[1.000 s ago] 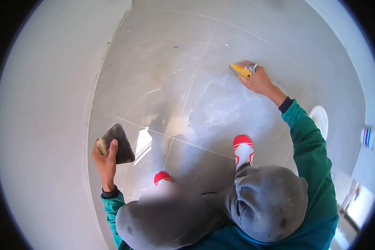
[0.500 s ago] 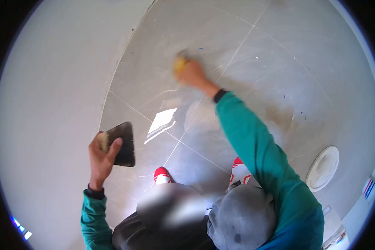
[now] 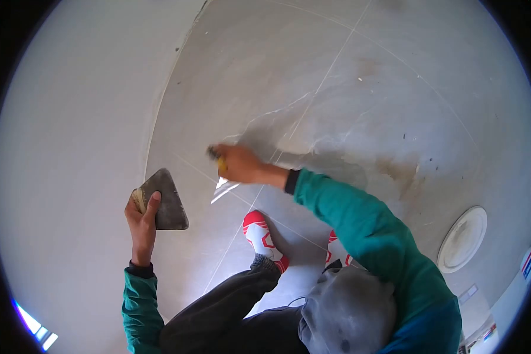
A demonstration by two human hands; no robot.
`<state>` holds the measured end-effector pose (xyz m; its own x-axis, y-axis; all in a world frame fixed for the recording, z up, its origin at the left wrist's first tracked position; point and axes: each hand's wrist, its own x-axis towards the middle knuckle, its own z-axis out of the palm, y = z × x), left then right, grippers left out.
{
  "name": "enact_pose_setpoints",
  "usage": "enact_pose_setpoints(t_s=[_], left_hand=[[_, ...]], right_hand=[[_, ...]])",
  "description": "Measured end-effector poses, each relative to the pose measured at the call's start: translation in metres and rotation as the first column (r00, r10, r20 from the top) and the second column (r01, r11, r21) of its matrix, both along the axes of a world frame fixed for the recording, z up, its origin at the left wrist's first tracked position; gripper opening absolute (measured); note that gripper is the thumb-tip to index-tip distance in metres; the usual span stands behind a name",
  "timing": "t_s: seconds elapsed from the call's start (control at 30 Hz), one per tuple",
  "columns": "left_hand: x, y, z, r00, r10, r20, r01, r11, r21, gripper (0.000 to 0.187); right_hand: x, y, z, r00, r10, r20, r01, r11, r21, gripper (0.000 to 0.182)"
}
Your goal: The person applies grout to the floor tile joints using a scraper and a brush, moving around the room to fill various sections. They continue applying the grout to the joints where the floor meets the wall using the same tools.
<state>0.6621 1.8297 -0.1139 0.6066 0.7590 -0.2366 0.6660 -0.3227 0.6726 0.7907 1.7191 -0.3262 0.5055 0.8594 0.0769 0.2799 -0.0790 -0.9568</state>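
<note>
My left hand [image 3: 140, 224] is closed around the pale grip of a dark, flat rectangular float [image 3: 171, 203], with the thumb pressed on the plate. It is held up near the wall at the left. My right hand [image 3: 242, 164] reaches across the middle, fingers wrapped round a small yellow-handled tool [image 3: 221, 164]. A dark end of that tool [image 3: 212, 153] points away to the left; its exact kind is blurred. Below the right hand lie the grey floor tiles [image 3: 289, 65] with pale joints, and a bright light reflection shows partly beside the fingers.
A smooth pale wall [image 3: 76, 118] rises at the left. On the right, a round white lid-like disc [image 3: 463, 239] lies on the floor, near a brownish stain [image 3: 398, 174] and small crumbs. My socked left foot [image 3: 262, 236] stands on the tiles.
My right hand with the yellow-handled tool has come closer to me and leftward. The float in my left hand has tilted a little. My left foot has moved forward and right.
</note>
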Motion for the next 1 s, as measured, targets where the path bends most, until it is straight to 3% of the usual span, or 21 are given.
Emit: enact_pose_setpoints(t_s=[0.03,0.1,0.13,0.17,0.2,0.23,0.27,0.3,0.37,0.5,0.53,0.57,0.6,0.67,0.7,0.73,0.77,0.8,0.83,0.9,1.0], left_hand=[[0.002,-0.003,0.001,0.999,-0.043,-0.020,0.043,0.999,-0.017,0.031],[0.007,-0.002,0.008,0.994,-0.092,-0.057,0.090,0.996,-0.029,0.031],[0.008,-0.001,0.009,0.989,-0.125,-0.082,0.122,0.992,-0.034,0.030],[0.007,0.005,0.007,0.988,-0.124,-0.089,0.120,0.992,-0.047,0.030],[0.002,0.012,0.005,0.991,-0.096,-0.098,0.094,0.995,-0.027,0.031],[-0.004,0.015,0.003,0.992,-0.066,-0.103,0.066,0.998,-0.004,0.031],[-0.005,0.015,-0.001,0.993,-0.062,-0.103,0.062,0.998,-0.008,0.031],[-0.005,0.016,-0.007,0.999,-0.008,-0.041,0.006,1.000,-0.030,0.033],[-0.001,0.020,-0.010,0.999,0.049,0.020,-0.048,0.998,-0.048,0.034],[-0.001,0.018,-0.007,0.999,-0.015,0.034,0.016,0.999,-0.030,0.036],[0.005,0.015,-0.006,0.997,-0.049,0.051,0.049,0.999,0.010,0.035],[0.007,0.014,-0.005,0.996,-0.043,0.082,0.048,0.997,-0.059,0.033],[0.013,0.009,-0.002,0.993,-0.068,0.101,0.075,0.995,-0.070,0.033],[0.018,0.003,0.006,0.994,-0.094,0.063,0.094,0.996,0.003,0.031],[0.015,0.004,0.008,0.993,-0.094,0.067,0.096,0.995,-0.017,0.031],[0.014,0.007,0.008,0.996,-0.077,0.049,0.080,0.995,-0.064,0.029],[0.014,0.007,0.004,0.998,-0.062,0.032,0.065,0.992,-0.106,0.027],[0.015,0.006,-0.004,0.997,-0.062,0.046,0.067,0.991,-0.117,0.027],[0.016,0.005,-0.015,0.981,-0.192,-0.011,0.191,0.979,-0.076,0.025],[0.021,-0.003,-0.044,0.944,-0.329,-0.022,0.326,0.940,-0.101,0.021],[0.053,-0.024,-0.114,0.880,-0.476,-0.002,0.475,0.879,-0.048,0.023]], right_hand=[[-0.003,-0.001,-0.008,0.969,0.227,0.098,-0.228,0.974,0.005,0.039],[0.037,-0.025,-0.029,1.000,-0.010,-0.021,0.009,0.998,-0.069,0.040],[0.073,-0.054,-0.043,0.965,-0.251,0.078,0.249,0.968,0.043,0.037],[0.117,-0.086,-0.058,0.857,-0.464,0.223,0.471,0.882,0.020,0.036],[0.163,-0.127,-0.048,0.726,-0.572,0.382,0.588,0.804,0.087,0.036],[0.193,-0.166,-0.033,0.714,-0.618,0.330,0.669,0.741,-0.060,0.036],[0.222,-0.198,-0.033,0.610,-0.548,0.573,0.705,0.705,-0.075,0.031],[0.226,-0.200,-0.017,0.612,-0.545,0.573,0.702,0.708,-0.076,0.031],[0.228,-0.205,0.009,0.498,-0.614,0.612,0.703,0.699,0.131,0.030],[0.090,-0.085,-0.005,0.803,-0.534,0.266,0.533,0.842,0.082,0.037],[0.046,-0.064,-0.002,0.883,-0.450,0.133,0.421,0.884,0.203,0.038],[0.022,-0.052,-0.001,0.980,-0.179,-0.086,0.193,0.961,0.200,0.039],[0.015,-0.049,-0.003,0.999,0.037,0.023,-0.039,0.996,0.086,0.038],[0.038,-0.067,-0.036,0.966,-0.241,0.091,0.219,0.955,0.201,0.037],[0.070,-0.093,-0.035,0.945,-0.275,0.180,0.294,0.951,-0.092,0.033],[0.113,-0.125,-0.030,0.919,-0.273,0.285,0.368,0.856,-0.364,0.033],[0.147,-0.151,-0.026,0.814,-0.481,0.325,0.529,0.845,-0.076,0.038],[0.183,-0.185,-0.031,0.814,-0.294,0.500,0.454,0.859,-0.235,0.039],[0.212,-0.210,-0.001,0.868,-0.203,0.453,0.379,0.860,-0.340,0.038],[0.269,-0.233,0.015,0.706,-0.176,0.686,0.445,0.864,-0.237,0.033],[0.345,-0.217,0.038,0.731,-0.264,0.629,0.469,0.864,-0.183,0.030]])
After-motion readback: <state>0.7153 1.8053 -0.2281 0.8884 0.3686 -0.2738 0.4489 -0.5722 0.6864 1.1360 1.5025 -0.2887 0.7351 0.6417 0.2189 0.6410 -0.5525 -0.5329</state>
